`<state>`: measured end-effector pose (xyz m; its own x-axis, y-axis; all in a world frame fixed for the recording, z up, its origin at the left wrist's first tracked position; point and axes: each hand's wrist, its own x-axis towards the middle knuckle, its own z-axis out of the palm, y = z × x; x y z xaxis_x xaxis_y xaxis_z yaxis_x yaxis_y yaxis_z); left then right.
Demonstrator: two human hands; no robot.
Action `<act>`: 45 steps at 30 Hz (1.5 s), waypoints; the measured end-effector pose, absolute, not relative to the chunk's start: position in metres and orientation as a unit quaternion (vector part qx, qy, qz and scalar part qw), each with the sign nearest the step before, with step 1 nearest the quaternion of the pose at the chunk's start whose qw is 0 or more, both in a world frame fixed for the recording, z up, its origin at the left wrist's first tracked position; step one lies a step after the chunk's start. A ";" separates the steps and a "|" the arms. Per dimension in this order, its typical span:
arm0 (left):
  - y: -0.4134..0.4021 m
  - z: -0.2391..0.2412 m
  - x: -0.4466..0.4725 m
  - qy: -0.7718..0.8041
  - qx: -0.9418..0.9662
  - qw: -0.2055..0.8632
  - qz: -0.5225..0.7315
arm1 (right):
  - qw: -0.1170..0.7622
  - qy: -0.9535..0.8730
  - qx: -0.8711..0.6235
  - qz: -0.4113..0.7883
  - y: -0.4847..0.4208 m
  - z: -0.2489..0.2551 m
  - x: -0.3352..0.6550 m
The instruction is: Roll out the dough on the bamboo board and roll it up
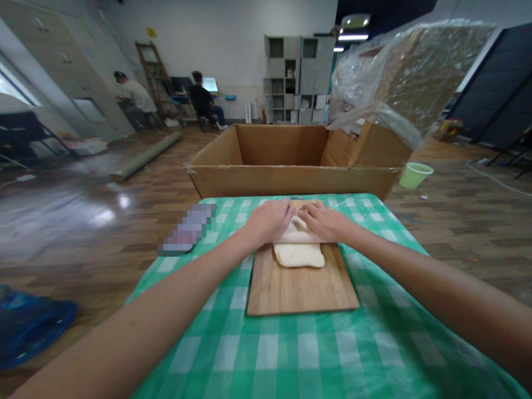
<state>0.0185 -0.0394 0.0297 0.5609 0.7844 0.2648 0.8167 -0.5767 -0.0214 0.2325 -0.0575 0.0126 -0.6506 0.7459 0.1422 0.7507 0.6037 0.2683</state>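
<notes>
At the near left, a blue plastic item [37, 332] lies by the table. Farther back, a rolled mat [145, 157] rests on the wooden floor. A blurred flat rectangular item [189, 230] lies at the left edge of the green-and-white checked tablecloth [272, 354]. The left hand [272, 219] bends its fingers over the far left part of a slab of pale dough [299, 256], which lies on the far half of a wooden board [303, 293]. Beyond the table stands an open cardboard box [291, 182]. The right hand [323, 220] curls its fingers over the dough's far right part. Whether either hand pinches the dough or merely presses it cannot be told. At the far right, a light-green bucket [415, 175] sits on the floor.
</notes>
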 end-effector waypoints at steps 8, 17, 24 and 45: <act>-0.091 0.022 0.004 -0.375 -0.909 0.092 -0.160 | 0.146 -0.833 -0.525 -0.098 -0.125 0.018 0.220; -0.121 0.016 -0.014 -0.356 -0.908 0.116 -0.191 | 0.135 -0.863 -0.481 -0.069 -0.144 0.006 0.243; -0.057 0.022 0.006 -0.448 -0.869 0.100 -0.185 | 0.115 -0.850 -0.510 -0.059 -0.077 0.018 0.238; -0.063 0.021 0.005 -0.446 -0.886 0.048 -0.120 | 0.118 -0.855 -0.493 -0.109 -0.084 0.017 0.231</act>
<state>0.0046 -0.0628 0.0209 0.5734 0.7786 0.2549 0.8014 -0.5977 0.0228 0.2307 -0.0841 0.0167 -0.4854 0.8176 0.3098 0.8690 0.4899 0.0689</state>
